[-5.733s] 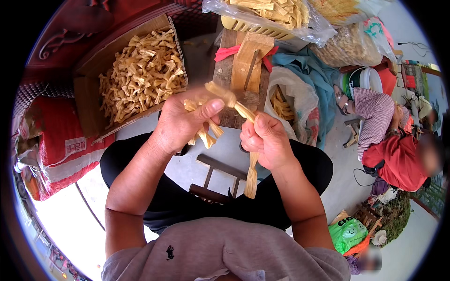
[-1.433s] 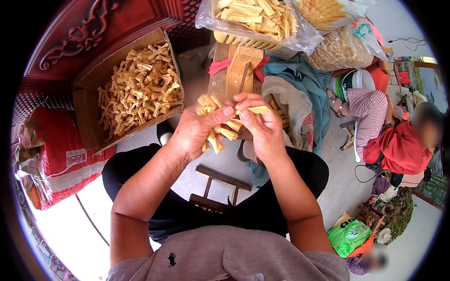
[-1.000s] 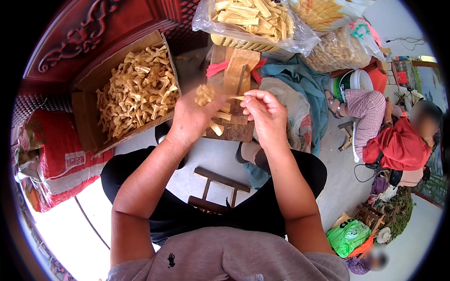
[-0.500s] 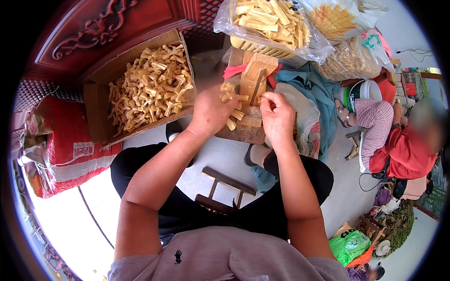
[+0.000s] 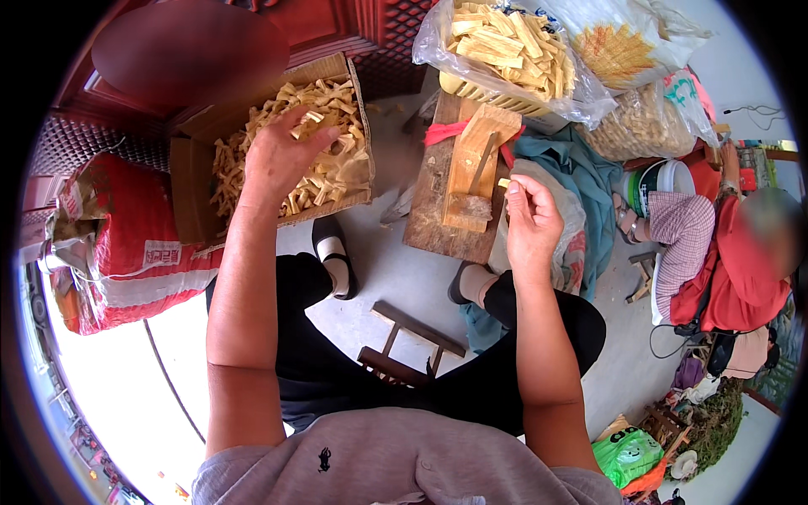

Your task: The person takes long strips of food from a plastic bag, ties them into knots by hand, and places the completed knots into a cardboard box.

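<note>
L hand (image 5: 278, 156) has swung left, away from wooden block (image 5: 469, 168), to over cardboard box (image 5: 194, 206); fingers apart, can't tell if yellow pc. (image 5: 312, 116) betw. them is held. Knotted strips (image 5: 337, 172) pile in box, so likely a drop-off. R hand (image 5: 532, 217) stays near block, thumb + index clamped on small strip bit (image 5: 504, 182).

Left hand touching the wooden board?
Apart: the head view shows the left hand over the cardboard box, with floor showing between the box and the wooden board.
</note>
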{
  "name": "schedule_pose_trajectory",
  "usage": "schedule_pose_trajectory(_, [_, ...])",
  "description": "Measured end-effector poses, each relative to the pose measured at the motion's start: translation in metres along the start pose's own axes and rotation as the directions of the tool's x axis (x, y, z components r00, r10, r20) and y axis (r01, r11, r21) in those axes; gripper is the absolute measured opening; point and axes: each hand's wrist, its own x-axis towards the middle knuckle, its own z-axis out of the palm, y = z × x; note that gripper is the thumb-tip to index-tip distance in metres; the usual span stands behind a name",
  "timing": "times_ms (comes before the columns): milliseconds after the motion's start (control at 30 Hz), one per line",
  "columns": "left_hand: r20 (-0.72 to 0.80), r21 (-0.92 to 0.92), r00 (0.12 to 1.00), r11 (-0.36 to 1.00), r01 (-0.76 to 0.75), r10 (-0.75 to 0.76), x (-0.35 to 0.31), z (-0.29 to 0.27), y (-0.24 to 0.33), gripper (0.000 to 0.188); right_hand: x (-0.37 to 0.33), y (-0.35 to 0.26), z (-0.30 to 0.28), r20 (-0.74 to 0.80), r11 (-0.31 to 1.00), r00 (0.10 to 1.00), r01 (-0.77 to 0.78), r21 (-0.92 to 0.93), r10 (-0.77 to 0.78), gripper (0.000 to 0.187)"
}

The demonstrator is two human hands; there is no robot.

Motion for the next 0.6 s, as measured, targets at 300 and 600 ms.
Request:
schedule_pose_trajectory(300, [-0.238, -0.712, 0.958, 0.699, -0.059, -0.162, -0.006, -0.017, 0.027, 0.019, -0.004, 0.011, -0.001, -0.058, 0.988, 0.989, 0.14, 0.071, -0.136, 0.02])
schedule_pose_trajectory(600, [-0.062, -0.785, 0.996, 0.619, -0.009, -0.063, -0.023, -0.012, 0.037, 0.018, 0.03, -0.046, 0.013, -0.079, 0.958, 0.967, 0.252, 0.137, -0.243, 0.009])
